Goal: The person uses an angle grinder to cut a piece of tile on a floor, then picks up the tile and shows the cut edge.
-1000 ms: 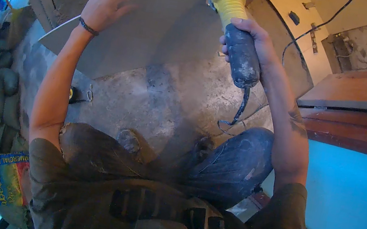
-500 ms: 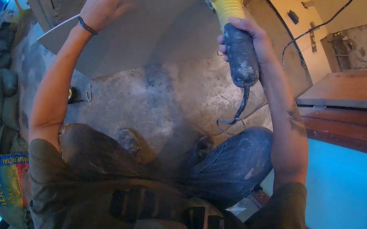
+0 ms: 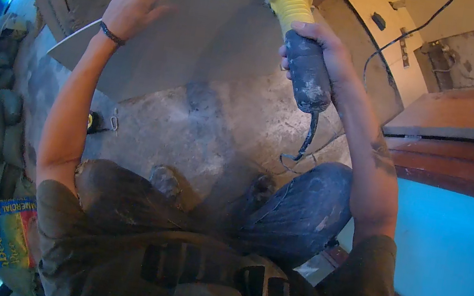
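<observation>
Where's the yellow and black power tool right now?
In the head view, the power tool is near the top, right of centre, in the right hand, its yellow end by the grey panel.

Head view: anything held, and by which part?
Right hand: the yellow-and-black power tool, by its dark rear body. Left hand: at the upper edge of the grey panel; grip cannot be told.

Right hand (image 3: 332, 51) wrapped in grip; right forearm (image 3: 369, 131) slants below grip. Left hand (image 3: 128, 12) well left, fingers bent.
</observation>
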Available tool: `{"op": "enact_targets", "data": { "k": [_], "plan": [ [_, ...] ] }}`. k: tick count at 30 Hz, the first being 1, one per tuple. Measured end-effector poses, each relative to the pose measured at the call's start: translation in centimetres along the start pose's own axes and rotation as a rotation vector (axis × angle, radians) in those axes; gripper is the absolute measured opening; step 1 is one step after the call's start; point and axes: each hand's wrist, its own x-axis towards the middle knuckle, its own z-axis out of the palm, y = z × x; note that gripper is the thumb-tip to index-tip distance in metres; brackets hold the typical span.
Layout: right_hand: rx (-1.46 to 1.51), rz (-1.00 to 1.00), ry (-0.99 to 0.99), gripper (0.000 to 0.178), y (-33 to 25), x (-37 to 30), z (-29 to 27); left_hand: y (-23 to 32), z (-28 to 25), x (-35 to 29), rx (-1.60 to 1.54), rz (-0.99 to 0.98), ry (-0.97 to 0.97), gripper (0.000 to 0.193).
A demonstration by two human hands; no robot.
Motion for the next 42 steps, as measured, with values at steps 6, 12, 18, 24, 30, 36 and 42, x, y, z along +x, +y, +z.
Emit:
{"op": "enact_targets", "data": {
  "k": [6,12,18,24,30,36,42],
  "plan": [
    [-0.07,-0.007,0.001,0.044,-0.1,-0.1,0.0,-0.2,0.3,-0.2,-0.026,0.003,0.032,0.043],
    [0.007,-0.032,0.025,0.045,-0.4,-0.2,-0.3,-0.6,0.4,-0.1,-0.011,0.024,0.023,0.043],
    [-0.004,-0.004,0.004,0.046,-0.3,0.0,-0.5,-0.3,0.4,0.0,-0.025,0.005,0.004,0.044],
    [-0.038,-0.028,0.053,0.045,-0.4,-0.2,0.0,-0.7,0.9,-0.2,-0.028,0.032,0.085,0.044],
    [-0.03,-0.021,0.016,0.047,0.0,0.0,0.4,-1.1,1.0,-0.3,-0.032,0.033,0.071,0.045],
    [-0.064,-0.015,0.044,0.047,-0.1,-0.4,0.7,-0.9,1.0,-0.1,-0.035,0.033,0.057,0.046],
    [-0.054,-0.002,0.046,0.046,-0.1,-0.1,1.0,-1.5,1.3,-0.4,-0.04,0.044,0.091,0.045]
  ]
}}
